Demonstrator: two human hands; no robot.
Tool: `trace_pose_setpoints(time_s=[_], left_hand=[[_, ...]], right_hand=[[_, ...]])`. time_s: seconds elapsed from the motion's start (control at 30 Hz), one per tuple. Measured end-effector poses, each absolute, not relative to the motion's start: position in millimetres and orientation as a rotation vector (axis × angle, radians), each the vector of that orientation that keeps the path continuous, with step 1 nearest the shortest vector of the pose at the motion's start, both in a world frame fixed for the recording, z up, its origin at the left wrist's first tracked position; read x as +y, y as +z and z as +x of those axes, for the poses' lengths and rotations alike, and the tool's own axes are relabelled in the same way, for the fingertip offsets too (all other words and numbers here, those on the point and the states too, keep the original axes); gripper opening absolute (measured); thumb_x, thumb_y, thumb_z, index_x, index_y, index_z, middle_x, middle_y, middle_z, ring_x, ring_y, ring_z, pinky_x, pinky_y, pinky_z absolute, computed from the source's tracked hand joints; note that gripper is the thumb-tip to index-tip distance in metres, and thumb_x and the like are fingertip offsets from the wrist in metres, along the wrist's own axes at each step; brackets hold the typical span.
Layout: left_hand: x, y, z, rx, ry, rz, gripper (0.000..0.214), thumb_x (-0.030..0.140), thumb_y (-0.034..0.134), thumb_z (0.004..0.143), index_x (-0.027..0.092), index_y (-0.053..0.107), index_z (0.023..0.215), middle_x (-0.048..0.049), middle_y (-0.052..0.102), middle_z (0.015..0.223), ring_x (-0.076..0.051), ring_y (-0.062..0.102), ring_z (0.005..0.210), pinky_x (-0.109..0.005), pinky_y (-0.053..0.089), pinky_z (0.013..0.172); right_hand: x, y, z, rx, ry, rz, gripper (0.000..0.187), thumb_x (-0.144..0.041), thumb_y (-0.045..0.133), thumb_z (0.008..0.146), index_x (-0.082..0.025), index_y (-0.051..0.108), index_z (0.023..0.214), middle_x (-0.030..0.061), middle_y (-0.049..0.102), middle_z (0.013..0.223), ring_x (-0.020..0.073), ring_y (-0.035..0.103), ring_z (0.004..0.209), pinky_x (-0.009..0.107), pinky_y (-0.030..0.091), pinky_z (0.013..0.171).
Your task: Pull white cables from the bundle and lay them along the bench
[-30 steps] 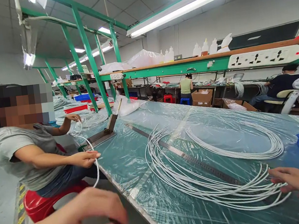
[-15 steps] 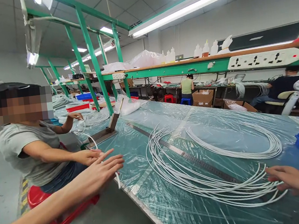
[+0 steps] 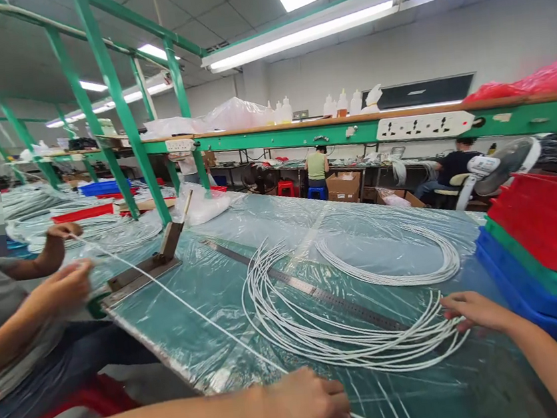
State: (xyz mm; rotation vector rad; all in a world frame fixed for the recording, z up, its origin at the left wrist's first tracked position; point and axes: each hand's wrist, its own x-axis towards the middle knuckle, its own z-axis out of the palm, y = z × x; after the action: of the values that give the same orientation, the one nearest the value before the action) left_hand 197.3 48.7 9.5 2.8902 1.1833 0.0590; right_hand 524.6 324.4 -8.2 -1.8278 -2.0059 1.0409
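Observation:
My left hand point(image 3: 306, 407) is closed around a single white cable point(image 3: 183, 306) near the table's front edge. That cable runs taut across the table to a co-worker's hands point(image 3: 66, 283) at the left. My right hand point(image 3: 471, 311) lies with fingers spread on the ends of a looped bundle of white cables point(image 3: 322, 331) on the plastic-covered green table point(image 3: 420, 394). A long metal ruler point(image 3: 308, 289) lies under the bundle. A second coil of white cable point(image 3: 406, 268) rests further back.
A metal cutter with a raised handle point(image 3: 163, 252) sits at the table's left end by the seated co-worker. Stacked red, green and blue bins point(image 3: 545, 252) stand at the right. Green frame posts point(image 3: 122, 119) rise behind. Other people sit at far benches.
My left hand took the white cable from the co-worker and pulled it right along the front edge. The camera turned right. My right hand stayed on the bundle's ends.

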Motion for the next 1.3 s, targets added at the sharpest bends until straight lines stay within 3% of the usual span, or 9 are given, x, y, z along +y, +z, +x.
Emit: trace_pose_setpoints(time_s=[0.1,0.23,0.33,0.47,0.67,0.93,1.1,1.23,1.3], left_hand=[[69,-3,238,1.153,0.118,2.839,0.005,0.023,0.053,0.088,0.020,0.049,0.089,-0.0014,0.062,0.082,-0.015,0.058,0.063,-0.029,0.032,0.045],[88,-7,282,1.208,0.225,2.740,0.016,0.028,0.038,0.098,0.022,0.052,0.092,0.0010,0.062,0.081,-0.015,0.061,0.066,-0.027,0.036,0.049],[100,-10,300,1.190,0.250,2.760,0.017,0.024,0.037,0.098,0.021,0.054,0.096,-0.0007,0.060,0.085,-0.016,0.060,0.068,-0.026,0.038,0.052],[109,-13,314,1.074,0.302,2.786,0.022,0.016,0.035,0.097,0.020,0.056,0.102,-0.0019,0.056,0.089,-0.015,0.059,0.070,-0.025,0.039,0.055],[98,-10,339,1.076,0.456,2.700,0.033,0.029,0.030,0.102,0.018,0.059,0.092,-0.0013,0.055,0.081,-0.015,0.057,0.067,-0.026,0.038,0.055],[95,-10,362,1.000,0.528,2.721,0.026,0.022,0.032,0.099,0.017,0.058,0.095,-0.0015,0.057,0.084,-0.015,0.056,0.066,-0.027,0.036,0.052],[93,-7,367,1.009,0.497,2.743,0.019,0.020,0.038,0.096,0.017,0.055,0.087,-0.0016,0.057,0.081,-0.015,0.058,0.068,-0.028,0.041,0.055],[89,-12,372,0.974,0.484,2.814,0.005,0.021,0.053,0.086,0.018,0.053,0.082,-0.0001,0.059,0.082,-0.015,0.057,0.066,-0.028,0.040,0.049],[90,-22,377,0.965,0.505,2.845,0.010,0.027,0.058,0.083,0.019,0.053,0.081,0.0008,0.059,0.081,-0.015,0.057,0.064,-0.029,0.037,0.045]], right_hand=[[318,8,520,-1.944,1.227,-1.825,0.028,-0.034,0.041,0.093,-0.015,0.061,0.088,0.0116,0.067,0.100,0.0195,0.066,0.066,0.021,0.043,0.043],[309,30,518,-1.940,1.164,-1.869,0.023,-0.026,0.042,0.098,-0.012,0.060,0.092,0.0100,0.066,0.102,0.0145,0.062,0.061,0.018,0.039,0.043],[310,39,518,-1.972,1.117,-1.892,0.023,-0.025,0.043,0.101,-0.011,0.061,0.098,0.0085,0.066,0.103,0.0125,0.061,0.062,0.017,0.039,0.046],[318,42,522,-1.953,1.138,-1.910,0.024,-0.028,0.046,0.102,-0.010,0.061,0.108,0.0081,0.066,0.104,0.0125,0.062,0.065,0.017,0.044,0.054],[317,44,524,-1.970,1.141,-1.908,0.024,-0.029,0.046,0.103,-0.009,0.060,0.108,0.0082,0.066,0.105,0.0149,0.064,0.070,0.019,0.048,0.060],[316,48,527,-1.953,1.192,-1.862,0.026,-0.032,0.048,0.104,-0.009,0.059,0.112,0.0114,0.066,0.106,0.0172,0.066,0.074,0.023,0.051,0.068],[314,47,521,-1.954,1.177,-1.890,0.025,-0.031,0.047,0.103,-0.010,0.059,0.109,0.0101,0.066,0.107,0.0160,0.065,0.072,0.020,0.048,0.059],[312,39,518,-1.960,1.168,-1.892,0.024,-0.030,0.045,0.103,-0.012,0.060,0.104,0.0090,0.066,0.106,0.0158,0.065,0.069,0.019,0.043,0.050],[313,33,517,-1.951,1.182,-1.886,0.024,-0.030,0.044,0.102,-0.012,0.060,0.102,0.0088,0.066,0.106,0.0165,0.065,0.071,0.019,0.042,0.049]])
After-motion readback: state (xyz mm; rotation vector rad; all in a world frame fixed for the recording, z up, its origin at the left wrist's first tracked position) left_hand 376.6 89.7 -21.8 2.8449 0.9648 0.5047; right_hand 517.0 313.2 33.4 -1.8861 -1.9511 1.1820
